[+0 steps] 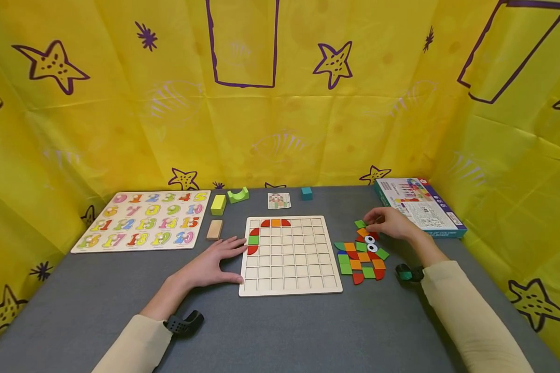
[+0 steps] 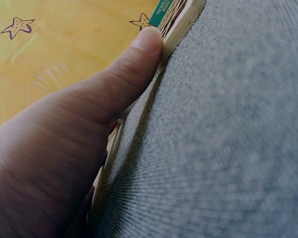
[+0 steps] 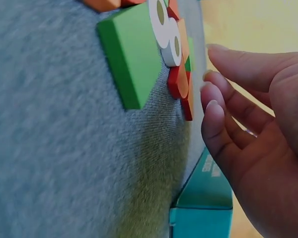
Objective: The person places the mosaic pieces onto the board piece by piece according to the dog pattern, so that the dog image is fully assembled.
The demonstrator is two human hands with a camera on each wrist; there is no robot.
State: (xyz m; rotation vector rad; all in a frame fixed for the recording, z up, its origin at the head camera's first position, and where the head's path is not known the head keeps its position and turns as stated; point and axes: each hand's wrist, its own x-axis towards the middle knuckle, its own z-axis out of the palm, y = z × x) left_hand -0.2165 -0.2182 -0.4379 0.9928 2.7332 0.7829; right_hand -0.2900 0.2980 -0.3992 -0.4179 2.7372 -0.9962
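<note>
6 tiles (image 1: 253,240) are seated; the board (image 1: 291,256) is largely unfilled. Left hand (image 1: 210,264) is spread, right hand (image 1: 392,223) loosely parted.

Head view's pretty bright and even, with a soft sheen on the yellow backdrop (image 1: 298,114), a soft shadow on the desk (image 1: 280,331) beside the right sleeve (image 1: 471,311), and wide-angle stretch at the edges. Left wrist cam's dimmer, left grip (image 2: 64,139) partly shaded. Right wrist: blurry desk, backdrop kinda washed out.
</note>
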